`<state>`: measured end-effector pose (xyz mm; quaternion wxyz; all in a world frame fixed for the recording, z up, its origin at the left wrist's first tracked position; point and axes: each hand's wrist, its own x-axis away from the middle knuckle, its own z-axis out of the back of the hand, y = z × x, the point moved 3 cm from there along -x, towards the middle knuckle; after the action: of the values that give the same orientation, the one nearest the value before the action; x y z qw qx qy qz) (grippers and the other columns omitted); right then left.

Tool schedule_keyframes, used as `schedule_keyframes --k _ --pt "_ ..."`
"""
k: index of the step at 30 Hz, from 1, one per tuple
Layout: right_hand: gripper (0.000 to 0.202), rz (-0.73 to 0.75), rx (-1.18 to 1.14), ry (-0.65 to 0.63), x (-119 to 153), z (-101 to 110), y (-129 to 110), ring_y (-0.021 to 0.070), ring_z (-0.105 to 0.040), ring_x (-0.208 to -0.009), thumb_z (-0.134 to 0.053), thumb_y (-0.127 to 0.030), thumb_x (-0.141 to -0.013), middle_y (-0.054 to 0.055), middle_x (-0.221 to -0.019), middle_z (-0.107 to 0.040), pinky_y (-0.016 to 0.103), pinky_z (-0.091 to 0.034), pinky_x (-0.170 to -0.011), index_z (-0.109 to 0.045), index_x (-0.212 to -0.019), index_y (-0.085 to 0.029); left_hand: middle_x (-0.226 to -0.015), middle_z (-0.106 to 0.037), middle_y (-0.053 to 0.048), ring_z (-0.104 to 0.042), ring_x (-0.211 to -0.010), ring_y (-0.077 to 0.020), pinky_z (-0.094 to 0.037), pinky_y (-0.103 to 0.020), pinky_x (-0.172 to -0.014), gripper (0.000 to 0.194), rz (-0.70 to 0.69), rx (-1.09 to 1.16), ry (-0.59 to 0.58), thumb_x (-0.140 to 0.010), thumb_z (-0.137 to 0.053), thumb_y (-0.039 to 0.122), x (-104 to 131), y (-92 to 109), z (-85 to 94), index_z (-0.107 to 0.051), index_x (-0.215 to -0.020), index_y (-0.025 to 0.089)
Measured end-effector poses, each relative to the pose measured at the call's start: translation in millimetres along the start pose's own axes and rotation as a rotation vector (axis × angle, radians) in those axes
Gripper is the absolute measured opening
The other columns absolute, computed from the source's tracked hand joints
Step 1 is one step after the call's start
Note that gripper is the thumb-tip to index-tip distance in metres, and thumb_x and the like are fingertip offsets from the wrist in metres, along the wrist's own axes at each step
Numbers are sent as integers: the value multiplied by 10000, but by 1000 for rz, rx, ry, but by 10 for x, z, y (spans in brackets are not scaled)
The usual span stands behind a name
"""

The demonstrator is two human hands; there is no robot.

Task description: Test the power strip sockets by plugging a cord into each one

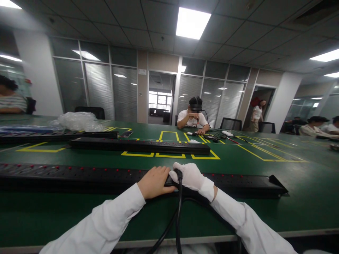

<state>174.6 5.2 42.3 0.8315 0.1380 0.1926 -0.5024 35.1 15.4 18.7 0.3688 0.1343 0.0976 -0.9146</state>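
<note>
A long black power strip (87,176) with a row of red indicators lies across the green table in front of me. My left hand (155,182), bare, rests over the strip, its fingers on the top and its thumb along the near side. Beside it, my right hand (192,176) wears a white glove and is closed around a black power plug (178,173) held at the strip's top. From this plug a thick black cable (179,215) hangs down over the table's front edge. Whether the plug sits in a socket is hidden by my fingers.
Another black power strip (140,145) lies farther back, near yellow tape outlines (208,157) on the green table (299,197). Clear plastic wrapping (79,121) is heaped at the left. A person (194,116) sits opposite, near several cables (214,138).
</note>
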Motion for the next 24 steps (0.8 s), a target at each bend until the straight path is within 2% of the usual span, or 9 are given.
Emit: schedule_keyframes --k 5,12,16,19,24 --pt "317 -16 -103 -74 -57 -44 79 93 -458 -533 -364 -479 -827 -17 -619 -563 197 -240 -519 -553 -860 -226 -909 -569 -84 -527 -874 -251 -368 -372 -775 562 2 -1 -10 -732 -317 655 -3 -6 -13 -483 -960 170" --pt "382 31 55 16 31 22 -13 113 -494 -543 -300 -501 -842 8 -599 -574 216 -233 -527 -555 -874 -219 -909 -568 -77 -529 -872 -247 -365 -371 -779 526 10 -10 -1 -737 -348 628 3 4 8 -477 -973 175" --pt "382 40 54 19 56 34 -36 112 -495 -549 -322 -498 -836 14 -597 -575 222 -241 -538 -564 -869 -204 -895 -567 -69 -531 -861 -242 -369 -366 -772 517 5 -13 14 -740 -350 623 9 7 15 -473 -971 177" --pt "372 -7 -83 -6 11 19 24 108 -482 -546 -358 -511 -818 1 -599 -564 217 -256 -529 -566 -860 -205 -895 -569 -72 -532 -855 -243 -371 -365 -766 542 4 -9 9 -736 -324 645 6 3 7 -475 -964 177" --pt "474 -121 -620 -69 -87 11 226 100 -471 -547 -272 -537 -838 6 -639 -553 206 -327 -509 -554 -747 -166 -912 -572 -87 -533 -846 -250 -370 -363 -746 593 7 -26 -15 -723 -286 681 -1 4 7 -480 -962 174"
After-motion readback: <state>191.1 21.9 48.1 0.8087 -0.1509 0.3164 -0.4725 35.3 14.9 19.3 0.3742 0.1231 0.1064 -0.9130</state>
